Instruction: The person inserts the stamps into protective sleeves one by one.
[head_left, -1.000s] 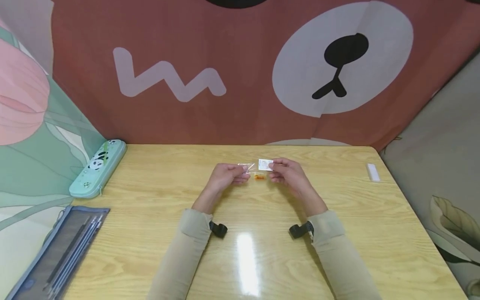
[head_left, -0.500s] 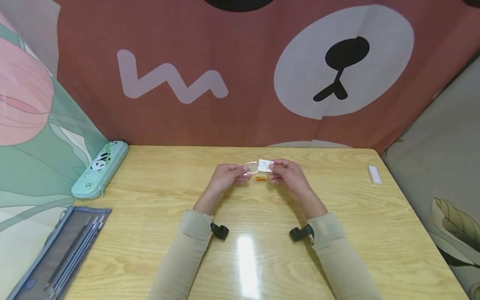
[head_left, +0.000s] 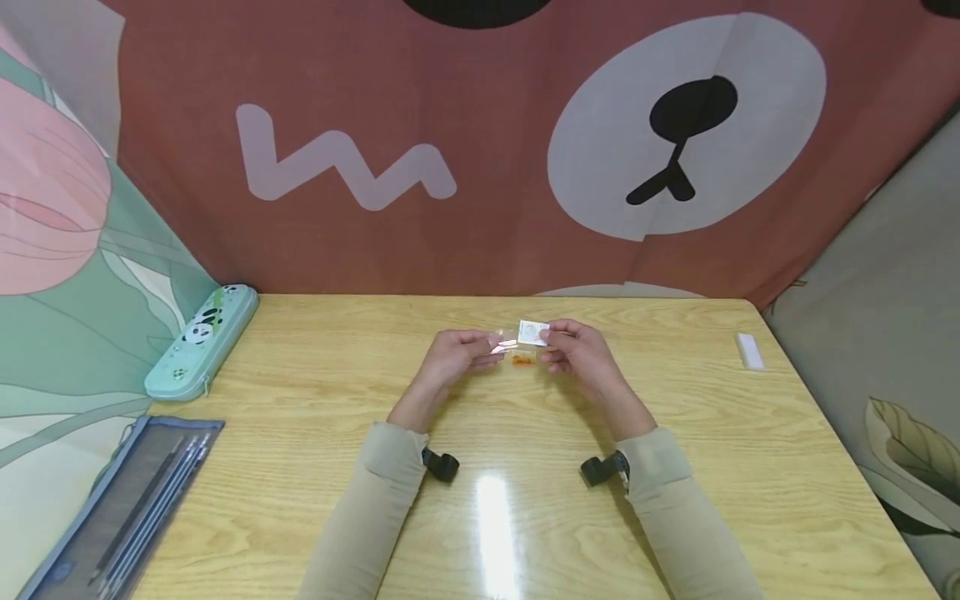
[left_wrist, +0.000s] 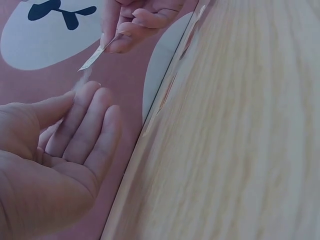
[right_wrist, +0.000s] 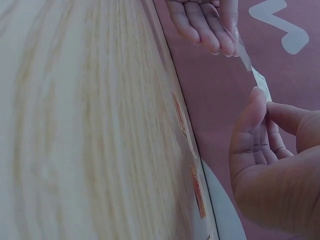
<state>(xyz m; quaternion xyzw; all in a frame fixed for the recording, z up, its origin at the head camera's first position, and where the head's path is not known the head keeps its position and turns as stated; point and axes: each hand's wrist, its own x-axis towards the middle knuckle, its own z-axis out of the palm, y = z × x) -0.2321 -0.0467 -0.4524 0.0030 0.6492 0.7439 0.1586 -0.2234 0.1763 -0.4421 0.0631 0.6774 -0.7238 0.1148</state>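
My left hand (head_left: 457,354) pinches a small clear plastic piece (head_left: 506,343) between thumb and fingers. Opposite it, my right hand (head_left: 581,350) holds a small white printed card (head_left: 531,332) by its right side. Card and clear plastic meet nearly edge to edge in the right wrist view, where the plastic (right_wrist: 243,52) slants down from the left hand (right_wrist: 205,25) toward the card (right_wrist: 261,85). Both are held above the wooden table. Below them, between the hands, lies a small flat piece with orange print (head_left: 522,358). In the right wrist view two flat orange-marked pieces (right_wrist: 197,192) lie near the table's back edge.
A mint panda pencil case (head_left: 202,342) lies at the table's back left. In front of it is a grey mesh pouch (head_left: 112,508) with several pencils. A white block (head_left: 749,351) lies at the right. A printed curtain (head_left: 495,250) hangs behind the wooden table (head_left: 315,375).
My left hand has shifted slightly right toward the card, and the clear plastic's tilt has changed. The right hand keeps its hold on the card. The head view has shifted a little.
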